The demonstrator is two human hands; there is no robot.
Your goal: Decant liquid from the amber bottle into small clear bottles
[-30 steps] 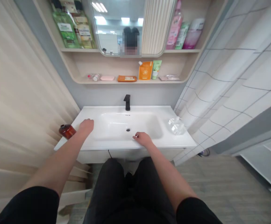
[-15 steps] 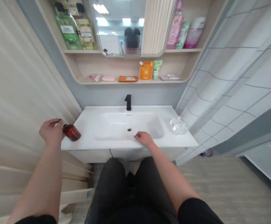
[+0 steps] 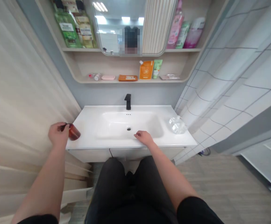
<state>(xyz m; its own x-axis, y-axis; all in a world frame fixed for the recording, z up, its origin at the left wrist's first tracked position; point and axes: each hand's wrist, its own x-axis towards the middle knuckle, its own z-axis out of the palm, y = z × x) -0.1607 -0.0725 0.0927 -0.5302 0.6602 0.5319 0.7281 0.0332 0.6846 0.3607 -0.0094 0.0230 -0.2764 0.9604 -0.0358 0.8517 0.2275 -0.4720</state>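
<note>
An amber-brown bottle stands at the left end of the white sink counter. My left hand is at its mouth, fingers closed on a black pump top. The fingers partly hide where the pump top meets the bottle, so I cannot tell whether it is seated. Over the front of the basin, my right hand is held with curled fingers. Something small and dark reddish shows at its fingertips, too small to name.
A black faucet rises behind the basin. On the counter's right end sits a clear plastic container. Above, a shelf holds an orange pouch, a green tube and several small items. A curtain hangs at left.
My left hand has moved right, bringing the black pump top to the bottle's mouth, which was uncovered before. My right hand stays nearly in place over the basin.
</note>
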